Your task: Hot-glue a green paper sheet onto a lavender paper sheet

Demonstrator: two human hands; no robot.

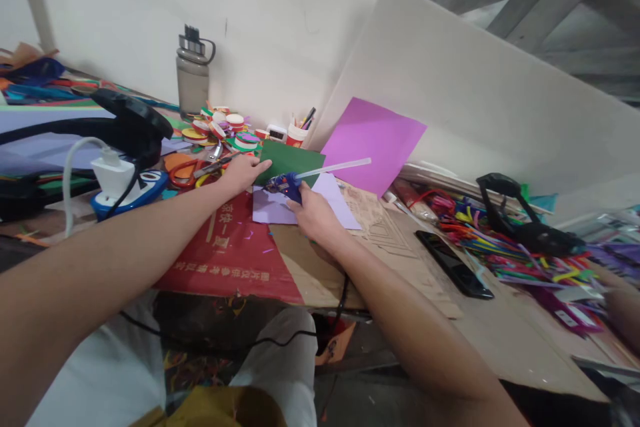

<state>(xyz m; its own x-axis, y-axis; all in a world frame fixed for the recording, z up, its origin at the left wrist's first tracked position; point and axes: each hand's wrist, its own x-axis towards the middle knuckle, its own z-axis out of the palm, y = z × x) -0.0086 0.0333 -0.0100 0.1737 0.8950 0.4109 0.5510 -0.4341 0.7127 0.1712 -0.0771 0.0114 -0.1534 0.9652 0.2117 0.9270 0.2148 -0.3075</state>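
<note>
In the head view, my right hand (319, 217) is wrapped round the handle of a blue hot glue gun (289, 185). A long translucent glue stick (345, 165) juts out of its back end, and the nozzle points left. My left hand (243, 172) grips the left edge of a dark green sheet of paper (287, 159), its thumb lying over the edge. The green sheet is tilted up behind the glue gun. Beneath both lies a pale lilac sheet (336, 203) on the cardboard. The nozzle tip is close to the green sheet's lower edge; whether they touch I cannot tell.
A power strip (127, 193) with a white plug and red-handled scissors (187, 173) lie left. Behind stand a bottle (193, 80), tape rolls (235, 121) and a pen cup (297, 135). Purple paper (375, 143) leans on the wall. A phone (453, 263) lies right; a cable (225, 349) hangs below.
</note>
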